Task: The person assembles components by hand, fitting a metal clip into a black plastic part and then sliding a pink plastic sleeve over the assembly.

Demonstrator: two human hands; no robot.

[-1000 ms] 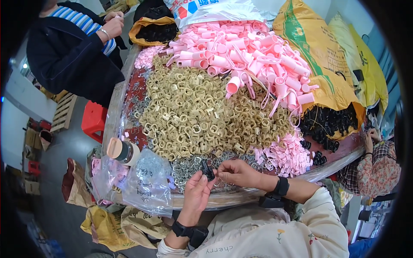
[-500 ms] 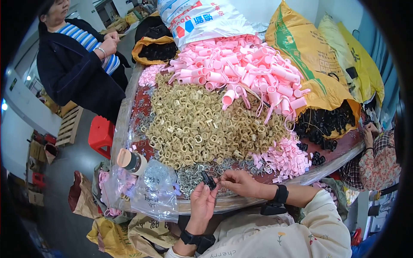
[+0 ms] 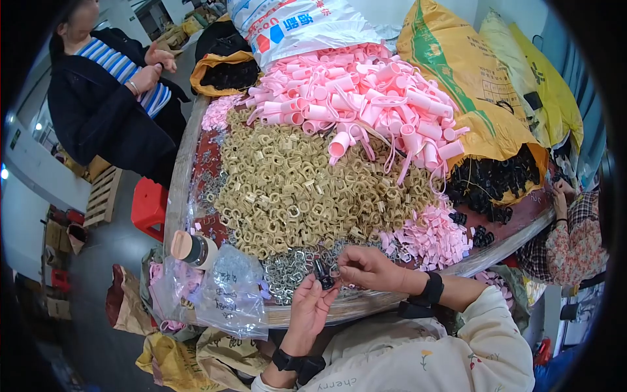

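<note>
Far left: a person (image 3: pixel 108 98) in a dark jacket over a striped top stands at the table's far corner, hands raised at chest height. Below, a red stool (image 3: pixel 149 208) on the floor, just beside the table edge.

Table (image 3: pixel 179 176) round, wrapped in clear film. At its near left edge, a small jar (image 3: pixel 191 248) lies on its side, touching a clear plastic bag (image 3: pixel 225 294) that hangs over the rim.

Left hand (image 3: pixel 310 307) comes up from the lower edge, dark band at the wrist, fingers curled narrow, pinching a small black clip (image 3: pixel 323 276) at the fingertips. The clip sits just above the near table edge, over a scatter of silver rings (image 3: pixel 287 271).

Right hand (image 3: pixel 369 268) meets it from the right, thumb and forefinger closed small at the clip; whether they grip it or something finer, cannot tell. Black watch on that wrist.

Centre: wide heap of tan rings (image 3: pixel 294 189). Behind it a heap of pink tubes (image 3: pixel 366 104), with a white sack (image 3: pixel 300 26) at the back. Small pink pieces (image 3: pixel 431 238) lie near right of the hands.

Right: yellow sack (image 3: pixel 470 85) spilling black pieces (image 3: pixel 496 186) onto the table. Far right edge, another person's hand (image 3: pixel 560 196) and patterned sleeve.
</note>
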